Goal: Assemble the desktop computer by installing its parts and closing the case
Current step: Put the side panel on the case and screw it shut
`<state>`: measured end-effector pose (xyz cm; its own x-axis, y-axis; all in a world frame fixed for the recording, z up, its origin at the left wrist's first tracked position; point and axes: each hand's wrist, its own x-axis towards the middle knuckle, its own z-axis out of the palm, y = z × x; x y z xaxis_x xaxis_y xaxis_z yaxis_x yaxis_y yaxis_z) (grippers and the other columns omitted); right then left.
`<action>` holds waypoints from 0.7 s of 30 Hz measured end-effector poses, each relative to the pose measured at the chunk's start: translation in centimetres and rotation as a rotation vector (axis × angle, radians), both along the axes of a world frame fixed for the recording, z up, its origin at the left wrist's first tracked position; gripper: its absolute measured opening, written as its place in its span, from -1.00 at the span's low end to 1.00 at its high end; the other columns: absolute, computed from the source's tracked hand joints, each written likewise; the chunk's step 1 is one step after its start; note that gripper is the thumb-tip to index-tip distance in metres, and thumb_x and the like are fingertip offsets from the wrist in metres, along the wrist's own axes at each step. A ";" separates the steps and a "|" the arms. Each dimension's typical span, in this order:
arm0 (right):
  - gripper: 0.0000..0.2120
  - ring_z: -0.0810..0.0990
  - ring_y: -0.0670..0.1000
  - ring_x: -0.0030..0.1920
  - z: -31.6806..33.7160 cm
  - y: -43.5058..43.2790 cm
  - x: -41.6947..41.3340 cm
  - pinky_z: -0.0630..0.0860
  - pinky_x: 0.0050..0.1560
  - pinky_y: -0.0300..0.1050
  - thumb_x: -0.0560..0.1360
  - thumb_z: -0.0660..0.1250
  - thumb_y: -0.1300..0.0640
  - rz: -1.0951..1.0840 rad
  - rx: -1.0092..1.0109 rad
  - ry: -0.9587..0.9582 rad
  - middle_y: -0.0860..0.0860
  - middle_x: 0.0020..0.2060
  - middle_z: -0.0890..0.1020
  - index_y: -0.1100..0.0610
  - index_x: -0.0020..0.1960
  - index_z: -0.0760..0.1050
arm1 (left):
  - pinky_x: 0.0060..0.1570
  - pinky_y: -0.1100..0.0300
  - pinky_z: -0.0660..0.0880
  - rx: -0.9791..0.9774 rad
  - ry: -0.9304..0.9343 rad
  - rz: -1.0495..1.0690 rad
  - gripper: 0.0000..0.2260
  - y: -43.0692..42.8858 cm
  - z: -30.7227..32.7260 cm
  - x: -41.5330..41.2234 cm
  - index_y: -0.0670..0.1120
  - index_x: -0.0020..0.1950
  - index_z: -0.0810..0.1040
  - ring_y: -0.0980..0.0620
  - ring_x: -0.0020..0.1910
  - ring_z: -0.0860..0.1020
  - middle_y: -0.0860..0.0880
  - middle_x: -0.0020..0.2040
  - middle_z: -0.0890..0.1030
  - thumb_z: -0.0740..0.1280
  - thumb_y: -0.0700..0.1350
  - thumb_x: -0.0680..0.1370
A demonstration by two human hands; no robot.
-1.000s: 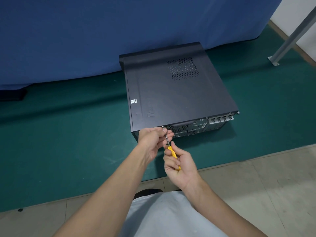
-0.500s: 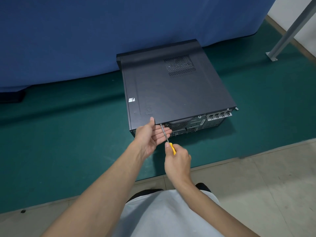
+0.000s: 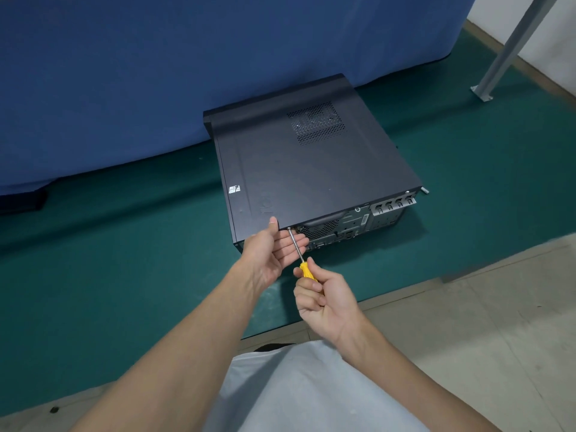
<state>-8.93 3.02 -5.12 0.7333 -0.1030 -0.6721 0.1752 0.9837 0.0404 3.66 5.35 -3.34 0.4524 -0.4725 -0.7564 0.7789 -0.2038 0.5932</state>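
L hand (image 3: 274, 247) grip was wide, fingers flat behind shaft, thumb on lid edge | screwdriver (image 3: 300, 255) tip met rear screw (image 3: 289, 228) | case (image 3: 311, 169) lay closed on green mat (image 3: 124, 244), centre; prob. heavy, stiff, so steady it at near edge | R hand (image 3: 327, 304) grip wrapped yellow handle

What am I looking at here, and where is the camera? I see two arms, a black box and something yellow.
No robot here: a person works with bare hands, and the one camera sits on their head, looking forward and down. The black metal desktop computer case lies flat on a green mat, cover on, before a blue cloth. The right hand grips a yellow-handled screwdriver, its tip at a small silver screw on the case's rear edge. The left hand is open, thumb on the case's top edge, fingers beside the shaft.
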 end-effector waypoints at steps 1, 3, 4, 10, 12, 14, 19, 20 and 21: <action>-0.72 0.14 -0.14 -0.69 -0.2 -0.2 -0.2 0.00 -0.68 -0.33 0.54 0.23 0.08 0.000 0.026 -0.030 -0.06 -0.59 0.23 0.28 -0.21 0.43 | -0.30 0.12 0.63 0.001 -0.004 0.002 -0.60 0.0 0.0 -0.1 -0.33 0.02 0.52 -0.11 -0.20 0.69 -0.27 -0.10 0.67 0.16 0.02 0.65; -0.77 0.15 -0.13 -0.69 -0.5 -0.3 -0.5 0.01 -0.68 -0.33 0.48 0.26 0.10 0.002 0.035 -0.047 -0.05 -0.59 0.24 0.29 -0.18 0.43 | -0.29 0.12 0.63 -0.002 -0.012 0.002 -0.60 0.0 0.0 -0.2 -0.34 0.03 0.52 -0.12 -0.18 0.69 -0.27 -0.09 0.67 0.16 0.02 0.65; -0.77 0.15 -0.14 -0.68 -0.5 -0.3 -0.3 0.02 -0.68 -0.33 0.48 0.27 0.09 0.006 0.012 -0.025 -0.05 -0.58 0.24 0.29 -0.17 0.43 | -0.29 0.12 0.63 -0.002 -0.017 0.003 -0.61 0.0 0.0 -0.2 -0.34 0.04 0.52 -0.12 -0.18 0.69 -0.27 -0.10 0.67 0.17 0.01 0.65; -0.74 0.43 0.02 -0.36 0.4 1.3 0.6 0.23 -0.35 -0.12 0.57 0.27 -0.04 0.277 -1.360 0.803 0.07 -0.33 0.54 0.16 -0.12 0.43 | -0.37 0.13 0.62 0.001 -0.029 0.034 -0.62 -0.4 0.3 -0.4 -0.38 0.02 0.50 -0.11 -0.27 0.68 -0.28 -0.20 0.66 0.18 -0.03 0.65; -0.77 0.52 0.14 -0.22 0.2 1.9 1.1 0.29 -0.24 -0.06 0.60 0.22 0.05 0.320 -1.813 0.907 0.13 -0.22 0.62 0.21 -0.06 0.51 | -0.39 0.15 0.61 0.006 -0.020 0.033 -0.61 -0.5 0.3 -0.3 -0.39 0.04 0.49 -0.10 -0.29 0.68 -0.28 -0.19 0.66 0.18 -0.03 0.65; -0.75 0.56 0.20 -0.20 -0.2 2.0 1.5 0.33 -0.22 -0.05 0.61 0.19 0.12 0.311 -1.914 0.919 0.18 -0.22 0.64 0.26 -0.05 0.55 | -0.38 0.15 0.61 0.005 -0.011 0.029 -0.62 -0.4 0.4 -0.1 -0.38 0.03 0.50 -0.10 -0.29 0.68 -0.28 -0.18 0.66 0.19 -0.03 0.65; -0.65 0.31 0.11 -0.40 -1.2 1.2 1.9 0.28 -0.29 -0.01 0.58 0.24 0.10 0.152 -1.424 0.768 0.09 -0.51 0.40 0.25 -0.33 0.47 | -0.34 0.14 0.62 -0.012 0.005 -0.007 -0.62 -0.1 0.3 0.1 -0.36 0.08 0.51 -0.10 -0.21 0.69 -0.29 -0.05 0.65 0.19 -0.01 0.65; -0.64 0.26 0.08 -0.42 -1.2 1.2 2.0 0.25 -0.36 -0.01 0.57 0.26 0.12 0.075 -1.260 0.687 0.10 -0.51 0.34 0.28 -0.35 0.45 | -0.35 0.14 0.62 -0.015 0.010 -0.007 -0.62 -0.1 0.2 0.2 -0.37 0.08 0.51 -0.10 -0.21 0.69 -0.29 -0.05 0.65 0.19 -0.01 0.64; -0.64 0.22 0.05 -0.45 -1.1 1.2 2.1 0.21 -0.43 -0.08 0.56 0.28 0.15 0.006 -1.102 0.610 0.10 -0.51 0.30 0.28 -0.37 0.43 | -0.35 0.14 0.62 -0.018 0.014 -0.006 -0.62 0.0 0.3 0.2 -0.37 0.08 0.51 -0.10 -0.22 0.69 -0.29 -0.06 0.66 0.20 -0.02 0.64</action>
